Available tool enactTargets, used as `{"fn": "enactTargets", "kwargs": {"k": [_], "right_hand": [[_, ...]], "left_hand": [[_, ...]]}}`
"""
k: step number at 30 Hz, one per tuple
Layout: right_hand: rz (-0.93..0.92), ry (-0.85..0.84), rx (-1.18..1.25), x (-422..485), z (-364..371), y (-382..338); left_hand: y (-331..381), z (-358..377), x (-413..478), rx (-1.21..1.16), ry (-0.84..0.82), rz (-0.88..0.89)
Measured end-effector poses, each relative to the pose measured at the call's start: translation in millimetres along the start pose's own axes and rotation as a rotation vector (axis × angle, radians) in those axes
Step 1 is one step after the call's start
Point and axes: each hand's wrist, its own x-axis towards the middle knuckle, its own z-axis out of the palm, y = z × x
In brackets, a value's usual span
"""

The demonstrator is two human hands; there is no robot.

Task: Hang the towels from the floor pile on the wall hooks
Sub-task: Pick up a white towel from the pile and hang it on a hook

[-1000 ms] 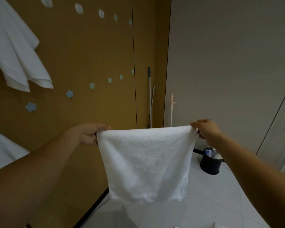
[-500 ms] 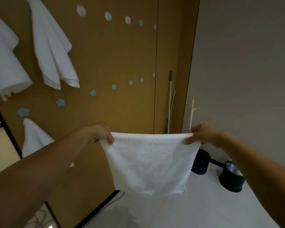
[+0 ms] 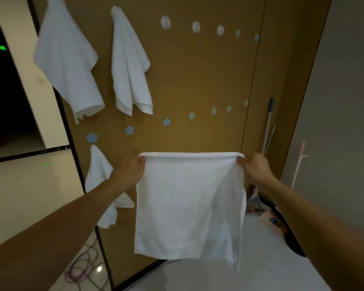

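Three towels (image 3: 69,59) hung already at left. Left hand (image 3: 130,171) and right hand (image 3: 254,169) each pinching a top corner of the towel (image 3: 187,206), spread before the wall. Next: lifting it onto a free hook (image 3: 129,130).

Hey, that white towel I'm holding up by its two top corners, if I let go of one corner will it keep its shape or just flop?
The held towel probably flops: it sags in folds between the left hand and right hand. It looks light, since pinches hold it. The hung towel drapes limply too.
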Motion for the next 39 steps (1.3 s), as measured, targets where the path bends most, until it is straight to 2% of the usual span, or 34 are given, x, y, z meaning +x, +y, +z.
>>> {"fn": "enactTargets", "kwargs": {"k": [3, 5, 9, 14, 17, 19, 21, 23, 25, 27, 29, 35, 39], "right_hand": [[-0.123, -0.028, 0.086, 14, 26, -20], [-0.197, -0.005, 0.061, 31, 41, -37], [-0.179, 0.116, 0.054, 65, 70, -68], [-0.024, 0.201, 0.453, 106, 92, -111], [-0.129, 0.067, 0.516, 122, 97, -135], [-0.275, -0.154, 0.393, 134, 97, -146], [-0.402, -0.282, 0.14, 150, 97, -154], [-0.449, -0.237, 0.082, 170, 99, -159], [-0.432, -0.119, 0.239, 194, 101, -162], [-0.436, -0.075, 0.347, 221, 103, -165], [-0.452, -0.047, 0.361, 251, 103, -169], [-0.61, -0.004, 0.408, 350, 105, -195], [-0.724, -0.084, 0.563, 407, 86, -225]], "left_hand": [[-16, -6, 15, -0.121, 0.162, 0.072], [-24, -9, 28, -0.266, 0.237, 0.118], [-36, -15, 62, -0.414, 0.342, 0.239], [-25, -38, 119, -0.571, 0.392, 0.139], [-13, -52, 149, -0.654, 0.385, 0.128], [-7, -60, 168, -0.606, 0.307, 0.203], [-2, -66, 188, -0.437, 0.197, 0.288], [5, -71, 206, -0.405, 0.07, 0.316], [15, -72, 223, -0.349, -0.031, 0.357], [28, -69, 241, -0.211, -0.072, 0.399], [44, -64, 261, -0.196, -0.038, 0.404], [102, -54, 328, -0.482, 0.083, 0.293], [135, -54, 383, -0.364, 0.283, 0.256]]}}
